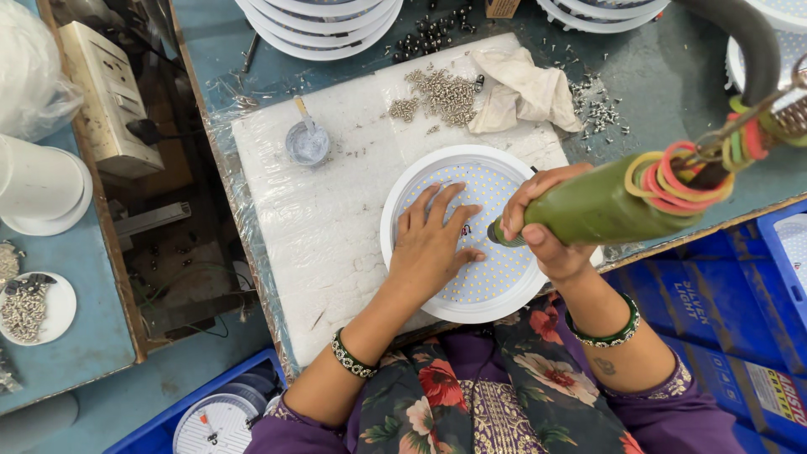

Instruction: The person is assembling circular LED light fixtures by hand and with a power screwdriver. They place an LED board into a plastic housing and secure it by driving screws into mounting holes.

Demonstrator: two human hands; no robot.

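A round white lamp panel [496, 172] dotted with small yellow light points lies on a white foam slab [319, 219]. My left hand [433, 240] rests flat on the panel with its fingers spread. My right hand [546, 223] grips a green powered screwdriver [601, 206], its tip pointing left at the panel's middle beside my left fingertips. Coloured rubber bands [677, 176] wrap the tool's rear, where a spring and a dark hose lead up to the right.
A heap of small screws [441, 92], a crumpled cloth [521, 88] and a small round tub with a brush [307, 143] lie at the slab's far end. Stacked white lamp housings [324, 25] stand behind. Blue crates [740, 319] sit at right, a plate of screws [29, 307] at left.
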